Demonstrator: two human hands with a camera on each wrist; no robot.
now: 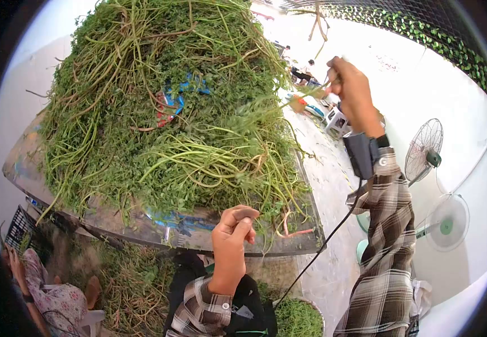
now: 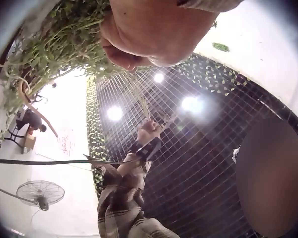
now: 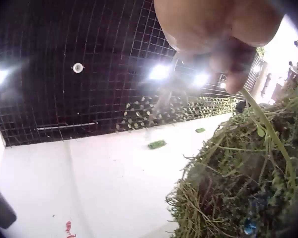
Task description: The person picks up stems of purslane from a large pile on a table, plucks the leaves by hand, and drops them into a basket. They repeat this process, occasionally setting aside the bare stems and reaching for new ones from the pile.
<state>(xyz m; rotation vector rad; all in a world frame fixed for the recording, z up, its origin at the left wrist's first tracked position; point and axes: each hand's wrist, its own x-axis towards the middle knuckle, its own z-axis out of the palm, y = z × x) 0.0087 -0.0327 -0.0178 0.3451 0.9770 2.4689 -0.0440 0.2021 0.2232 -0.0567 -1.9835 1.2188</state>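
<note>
left hand (image 1: 233, 229) at near table edge (image 1: 209, 241), fingers curled, pinching stems | right hand (image 1: 351, 90) raised well apart, gripping a pulled sprig (image 1: 288, 104) | heap of greens (image 1: 165, 106) mostly unsorted (bulk left, I judge) | open air to the right, fans (image 1: 431, 185) beyond

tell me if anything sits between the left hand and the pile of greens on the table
Nothing visible does. The left hand is at the near edge of the table, fingers curled right against the front stems of the pile of greens. The right hand is raised beside the pile, pinching a stem.
</note>
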